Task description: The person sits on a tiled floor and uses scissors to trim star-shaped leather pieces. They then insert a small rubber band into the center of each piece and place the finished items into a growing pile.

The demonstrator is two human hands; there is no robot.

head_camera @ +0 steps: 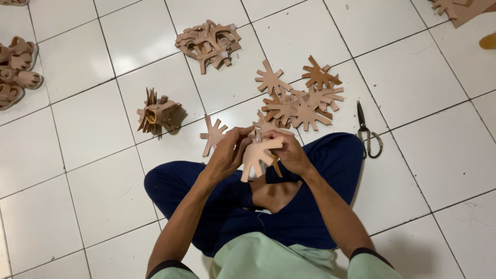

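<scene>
Two hands: both meet over the lap of a person seated cross-legged on a white tile floor (423,170).
Left hand (226,153): fingers curled onto the left edge of a tan cut-out (258,155), pinching it.
Right hand (290,151): closed on the cut-out's right side, thumb on top.
Cut-out: a flat, many-armed leather-coloured piece, held between the hands above the knees, arms hanging down.
Step in hand, judged: the piece seems to be bent or folded into shape; it would go best with both thumbs close to the fold line, the arms kept free of one another, and even pressure so that no arm creases.
Flat pile (299,101): like pieces spread on the tiles just ahead of the knees.
Single piece (213,135): lies flat, just left of the hands.
Folded bundle (157,113): stands farther left, apart from the pile.
Far heap (209,44): tangled pieces, well ahead.
Scissors (368,135): dark, shut, beside the right knee.
Sandals (18,67): tan, at the left edge.
Packages, labels, signs: none visible; only brown sheet offcuts (462,9) at the top right corner.
</scene>
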